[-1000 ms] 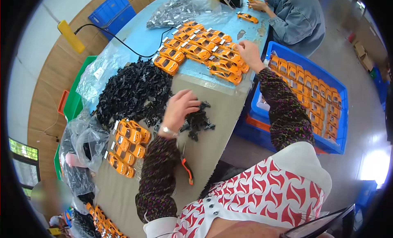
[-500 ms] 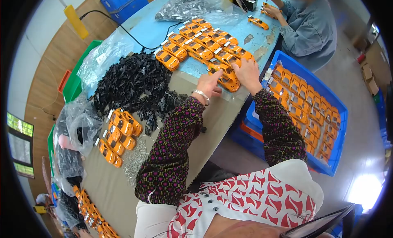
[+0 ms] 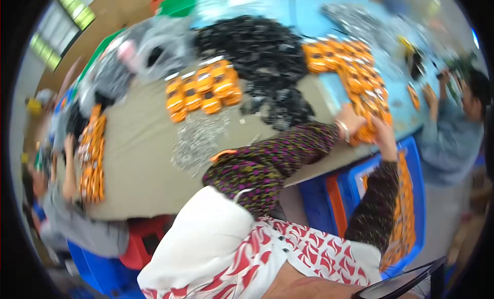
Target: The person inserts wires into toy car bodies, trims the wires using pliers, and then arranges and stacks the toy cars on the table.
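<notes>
The view is blurred. Orange toy cars (image 3: 357, 75) stand in packed rows on the blue part of the table, with white pieces at their ends. At the near end of the rows, my left hand (image 3: 350, 120) touches an orange toy car (image 3: 364, 133) from the left. My right hand (image 3: 384, 134) is against the same end from the right. Smeared fingers hide whether either hand grips a car. Left of the hands lies a heap of black plastic pieces (image 3: 252, 47). A smaller group of orange toy cars (image 3: 203, 88) sits beyond a pile of small silvery metal parts (image 3: 198, 139).
A blue crate (image 3: 419, 196) holding orange toy cars stands beside the table edge at right. One co-worker (image 3: 450, 124) works at the far right; another person (image 3: 85, 211) sits at left by more toy cars (image 3: 92, 160). Plastic bags (image 3: 164, 49) line the back.
My head has turned left, so the table's left side and a person there show more. Both hands remain at the near end of the car rows, now closer together.
</notes>
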A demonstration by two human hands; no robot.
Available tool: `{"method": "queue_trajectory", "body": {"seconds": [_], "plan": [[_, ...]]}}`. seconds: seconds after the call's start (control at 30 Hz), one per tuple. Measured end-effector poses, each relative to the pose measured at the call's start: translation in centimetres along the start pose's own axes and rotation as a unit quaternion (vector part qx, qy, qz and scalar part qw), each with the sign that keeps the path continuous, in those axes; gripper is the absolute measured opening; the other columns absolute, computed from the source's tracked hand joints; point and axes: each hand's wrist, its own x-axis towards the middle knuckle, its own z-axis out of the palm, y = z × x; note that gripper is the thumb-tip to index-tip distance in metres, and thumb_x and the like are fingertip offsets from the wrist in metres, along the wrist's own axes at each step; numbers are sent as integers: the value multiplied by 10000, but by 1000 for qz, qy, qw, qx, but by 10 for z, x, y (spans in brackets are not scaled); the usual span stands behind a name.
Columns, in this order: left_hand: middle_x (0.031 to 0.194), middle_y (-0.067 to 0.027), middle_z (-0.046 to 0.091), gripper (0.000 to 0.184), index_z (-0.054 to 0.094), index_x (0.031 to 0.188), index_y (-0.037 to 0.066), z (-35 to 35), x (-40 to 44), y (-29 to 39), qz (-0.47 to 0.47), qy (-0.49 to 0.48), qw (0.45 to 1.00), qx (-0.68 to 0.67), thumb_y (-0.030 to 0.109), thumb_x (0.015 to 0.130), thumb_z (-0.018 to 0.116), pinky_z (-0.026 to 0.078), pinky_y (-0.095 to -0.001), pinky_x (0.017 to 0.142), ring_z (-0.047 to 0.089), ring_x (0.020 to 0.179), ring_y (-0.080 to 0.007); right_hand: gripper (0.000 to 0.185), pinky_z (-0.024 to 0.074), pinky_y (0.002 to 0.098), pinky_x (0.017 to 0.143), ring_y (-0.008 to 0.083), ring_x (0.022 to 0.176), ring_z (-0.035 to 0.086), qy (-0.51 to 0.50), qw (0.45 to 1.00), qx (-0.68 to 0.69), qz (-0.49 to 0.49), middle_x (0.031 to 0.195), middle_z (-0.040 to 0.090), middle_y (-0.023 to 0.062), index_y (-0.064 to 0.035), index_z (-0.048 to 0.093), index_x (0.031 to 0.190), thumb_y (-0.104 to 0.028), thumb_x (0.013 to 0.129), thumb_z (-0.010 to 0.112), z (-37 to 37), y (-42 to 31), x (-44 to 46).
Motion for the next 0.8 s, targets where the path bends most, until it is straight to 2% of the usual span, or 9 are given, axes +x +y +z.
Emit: {"method": "queue_trajectory", "body": {"seconds": [0.07,0.13,0.2,0.3,0.4,0.57,0.67,0.77,0.8], "plan": [[1085,-268,598,711,450,1172,-58,-13,-5,8,-67,-45,994,-67,277,622,753,485,-400,883,598,1021,-387,258,531,306,696,183,809,657,-15,998,-7,53,938,668,86,30,639,1036,-155,857,631,1,-8,-3],[1096,-264,590,706,446,1172,-57,-9,-6,-2,-72,-15,990,-124,260,623,756,483,-396,886,592,1030,-381,227,527,317,732,193,839,652,-29,992,22,119,959,661,96,27,635,1026,-118,852,623,-14,1,7],[1106,-260,582,701,442,1173,-55,-4,-5,-9,-75,-2,980,-182,243,623,759,480,-392,888,586,1039,-374,218,525,321,739,195,843,651,-30,993,12,113,954,660,95,30,635,1017,-111,851,621,-22,7,10],[1001,-161,608,599,469,1107,-76,-4,-3,-21,-40,-2,972,-232,148,642,771,512,-333,793,615,916,-248,202,521,329,753,200,852,649,-16,994,3,105,945,659,93,34,634,999,-98,847,615,-19,15,7],[994,-133,590,589,463,1112,-64,-47,-24,-1,-27,-18,957,-288,143,653,768,512,-319,775,601,896,-214,218,519,336,769,211,865,648,25,997,13,75,960,657,91,42,623,1018,-78,837,611,-11,14,4],[996,-103,584,519,457,1129,-27,-203,-96,31,13,-122,917,-381,131,719,732,500,-300,805,590,912,-167,269,511,345,810,223,906,639,-18,999,32,12,1007,649,96,46,596,1076,-90,844,596,65,-27,-22],[1031,-107,588,469,468,1139,-4,-316,-139,21,26,-115,938,-326,138,751,691,508,-307,766,601,897,-160,312,503,345,835,209,940,629,-148,986,75,8,1071,630,101,50,558,1133,-113,867,563,168,-58,-50],[1115,-98,576,516,451,1253,-13,-416,-182,0,99,7,949,-300,73,783,645,484,-340,903,595,1000,-186,298,505,334,818,196,935,626,-267,960,79,25,1062,627,104,51,561,1126,-104,872,560,268,-51,-56],[1127,-101,569,492,453,1249,-14,-450,-183,-28,83,60,951,-293,51,796,633,499,-341,888,596,1012,-187,295,509,326,807,193,924,628,-276,957,76,39,1042,628,107,60,562,1117,-101,870,567,304,-45,-56]]}}
